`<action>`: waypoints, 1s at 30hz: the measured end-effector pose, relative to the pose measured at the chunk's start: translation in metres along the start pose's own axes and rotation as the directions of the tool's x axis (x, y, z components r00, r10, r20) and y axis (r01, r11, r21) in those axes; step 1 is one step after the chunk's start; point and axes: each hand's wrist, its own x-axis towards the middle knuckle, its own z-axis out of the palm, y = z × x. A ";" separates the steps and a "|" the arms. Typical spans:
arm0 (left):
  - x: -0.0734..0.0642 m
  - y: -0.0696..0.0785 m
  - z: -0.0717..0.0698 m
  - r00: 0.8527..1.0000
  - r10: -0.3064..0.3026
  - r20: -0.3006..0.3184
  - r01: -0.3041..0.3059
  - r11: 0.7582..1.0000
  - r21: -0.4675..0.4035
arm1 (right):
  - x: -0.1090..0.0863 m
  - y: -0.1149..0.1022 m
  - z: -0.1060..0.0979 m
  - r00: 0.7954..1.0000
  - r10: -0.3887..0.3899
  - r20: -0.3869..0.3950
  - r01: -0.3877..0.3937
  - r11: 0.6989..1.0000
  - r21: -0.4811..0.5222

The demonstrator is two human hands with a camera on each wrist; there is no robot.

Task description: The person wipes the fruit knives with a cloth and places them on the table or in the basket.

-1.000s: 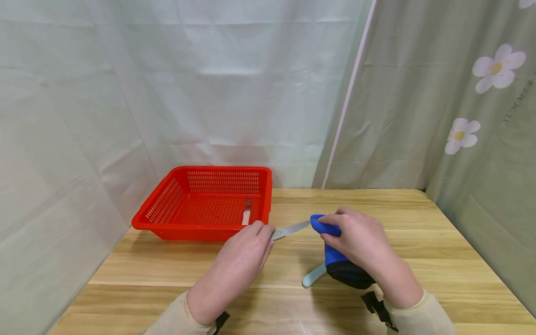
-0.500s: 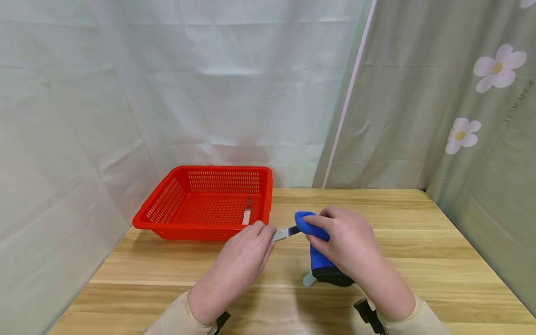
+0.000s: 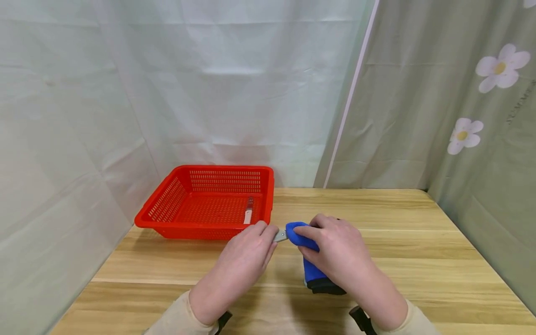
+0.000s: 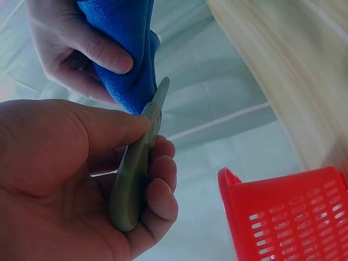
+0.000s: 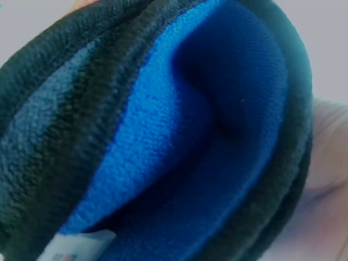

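Note:
My left hand (image 3: 247, 249) grips a knife by its grey-green handle (image 4: 130, 182), fingers curled round it and thumb along the top. In the head view only a short piece of the knife (image 3: 280, 236) shows between the hands. My right hand (image 3: 337, 246) pinches a blue cloth (image 3: 302, 236) over the blade, close to the handle, so most of the blade is hidden. The cloth hangs down in folds to a black-edged end (image 3: 326, 285). In the right wrist view the folded cloth (image 5: 239, 92) fills most of the picture, with a white label (image 5: 79, 247) at its edge.
A red plastic basket (image 3: 205, 232) stands at the back left of the wooden table (image 3: 418, 260). Inside it lies a small knife (image 3: 248, 217) with a pale handle. A pale curtain (image 3: 234, 93) hangs behind and beside the table.
My right hand has moved left with the cloth, from the blade's tip to near the handle, covering the blade. A light-blue handle on the table is now almost hidden behind the cloth.

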 end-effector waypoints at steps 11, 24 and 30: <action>0.002 0.000 0.000 1.000 -0.014 0.019 0.014 1.000 -0.009 | 0.001 0.005 -0.001 0.999 0.030 0.028 -0.031 0.999 0.012; 0.002 0.001 -0.002 0.998 -0.042 0.039 0.043 0.999 -0.011 | 0.001 0.017 -0.002 0.995 0.083 0.047 -0.084 0.996 0.024; 0.002 0.001 -0.003 0.998 -0.046 0.038 0.046 0.999 -0.006 | 0.002 0.024 -0.003 0.989 0.118 0.085 -0.120 0.993 0.017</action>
